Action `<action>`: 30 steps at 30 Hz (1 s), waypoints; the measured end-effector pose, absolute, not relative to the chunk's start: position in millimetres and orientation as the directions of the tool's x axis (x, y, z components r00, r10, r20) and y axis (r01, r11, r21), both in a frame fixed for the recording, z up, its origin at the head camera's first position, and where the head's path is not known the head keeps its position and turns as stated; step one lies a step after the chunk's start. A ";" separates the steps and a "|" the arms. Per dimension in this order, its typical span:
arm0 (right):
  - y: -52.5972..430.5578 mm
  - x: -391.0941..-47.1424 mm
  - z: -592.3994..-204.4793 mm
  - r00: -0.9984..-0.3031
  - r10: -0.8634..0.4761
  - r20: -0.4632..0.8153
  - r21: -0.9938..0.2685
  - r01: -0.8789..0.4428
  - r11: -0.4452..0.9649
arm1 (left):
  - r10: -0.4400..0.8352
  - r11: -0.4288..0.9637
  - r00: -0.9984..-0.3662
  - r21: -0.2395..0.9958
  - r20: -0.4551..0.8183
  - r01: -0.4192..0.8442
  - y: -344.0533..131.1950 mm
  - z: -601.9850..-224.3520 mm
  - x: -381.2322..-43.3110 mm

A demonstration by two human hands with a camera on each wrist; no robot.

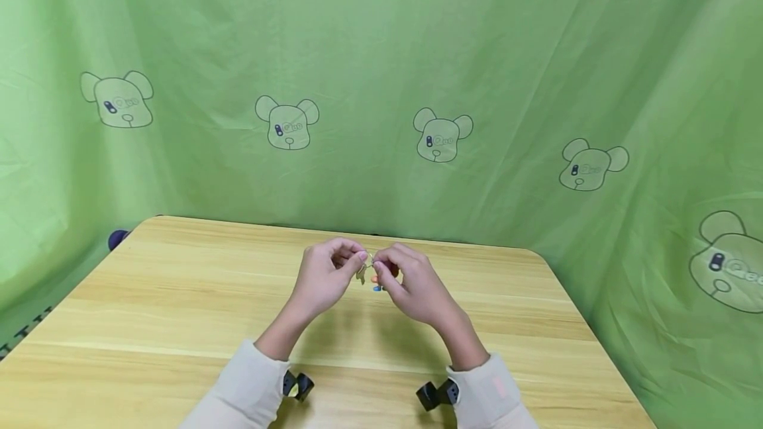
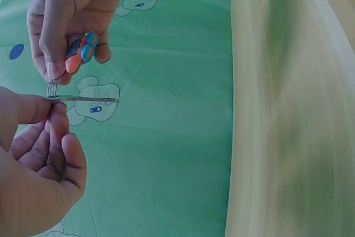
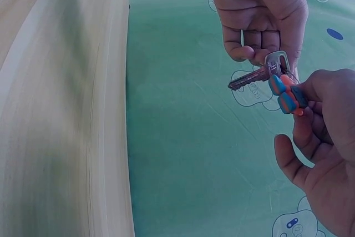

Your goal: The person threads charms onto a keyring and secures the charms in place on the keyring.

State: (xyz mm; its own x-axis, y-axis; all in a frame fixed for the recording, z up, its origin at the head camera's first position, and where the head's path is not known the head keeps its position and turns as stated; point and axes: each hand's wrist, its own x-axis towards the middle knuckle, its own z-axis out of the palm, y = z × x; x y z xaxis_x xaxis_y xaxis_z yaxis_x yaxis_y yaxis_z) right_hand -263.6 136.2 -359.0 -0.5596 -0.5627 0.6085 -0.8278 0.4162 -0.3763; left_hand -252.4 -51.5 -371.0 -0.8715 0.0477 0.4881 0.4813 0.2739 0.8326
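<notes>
A metal key [image 3: 252, 77] is pinched at its head between the thumb and fingertips of my left hand [image 1: 324, 277], its toothed blade pointing free. A thin wire key ring [image 2: 51, 88] spans the short gap between both hands. My right hand [image 1: 417, 286] pinches this ring from the other side. Beneath the right fingers hangs a small orange and blue charm [image 3: 287, 95] with a rounded, lobed shape. Both hands meet fingertip to fingertip above the table, the key at left and the charm at right in the head view. The right fingertips partly hide the ring.
A wooden table [image 1: 179, 310] with rounded far corners lies below the hands. Green cloth [image 1: 357, 32] printed with bear heads hangs behind it and along both sides. Black wrist cameras [image 1: 438, 394] sit at the light sleeves [image 1: 247, 382].
</notes>
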 end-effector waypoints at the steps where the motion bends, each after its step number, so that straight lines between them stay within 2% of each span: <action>1: 136.0 -263.8 -359.1 -0.556 -0.565 0.610 -0.375 -0.830 0.412 | 0.047 0.276 -0.871 0.832 0.489 0.481 -51.8 -370.9 -252.5; 19: 136.8 -264.3 -358.3 -0.616 -0.580 0.534 -0.438 -0.788 0.434 | 0.095 0.321 -0.890 0.832 0.446 0.452 -60.0 -369.4 -256.1; 30: 139.2 -267.5 -361.6 -0.685 -0.696 0.216 -0.519 -0.684 0.512 | 0.273 0.421 -0.911 0.813 0.310 0.402 -71.3 -380.5 -264.3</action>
